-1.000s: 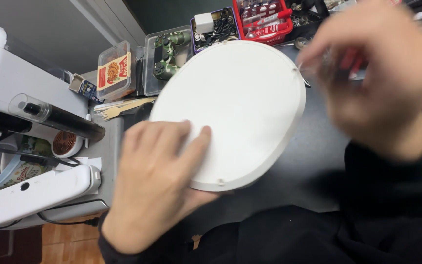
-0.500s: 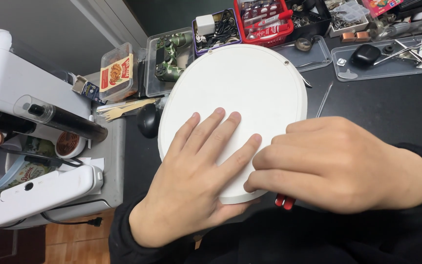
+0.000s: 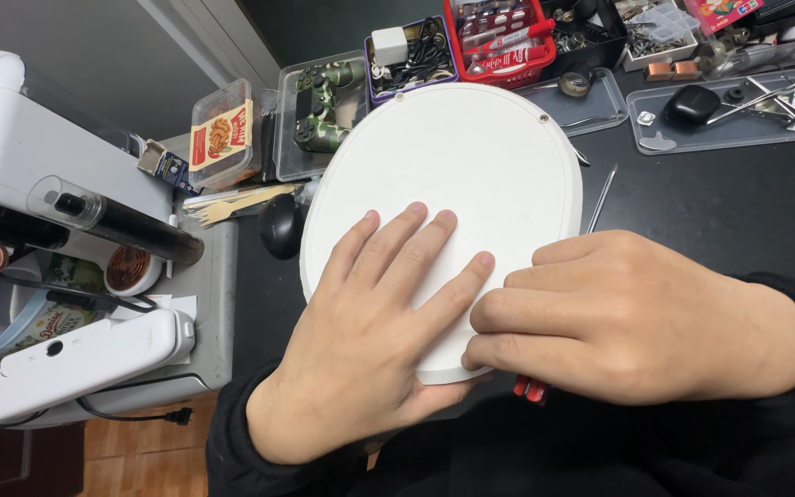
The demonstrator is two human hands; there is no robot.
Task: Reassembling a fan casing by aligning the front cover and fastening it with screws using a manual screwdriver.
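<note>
- White plastic makes up the big oval cover (image 3: 457, 175), which lies flat on the dark surface (image 3: 720, 202) in the middle of the view, its near edge under both hands.
- Left hand (image 3: 370, 340) rests palm-down on the near left part of the cover, fingers spread and flat; its grip is released, pressing rather than grasping.
- Right hand (image 3: 637, 317) sits at the cover's near right edge with its fingers curled in; its grip is clenched around a red-handled tool (image 3: 531, 388), only the red end of which shows below the fingers.
- Thin metal rod (image 3: 600, 198) lies on the surface just beside the cover's right edge.
- Black mouse (image 3: 281, 224) sits just left of the cover.
- Clear box (image 3: 289, 138) behind the cover holds a green camouflage game controller (image 3: 324, 106).
- Purple-rimmed tray (image 3: 413, 51) next to it holds a white charger block and black cables.
- Red basket (image 3: 508, 37) carries tubes and small tools.
- Clear flat tray (image 3: 738, 124) on the right holds a black earbud case (image 3: 692, 104), screws and metal bits.
- Smaller clear tray (image 3: 581, 92) beside it holds a round metal part.
- Lidded box (image 3: 223, 133) with an orange label stands to the far left of the containers.
- White machine (image 3: 39, 166) fills the left side.
</note>
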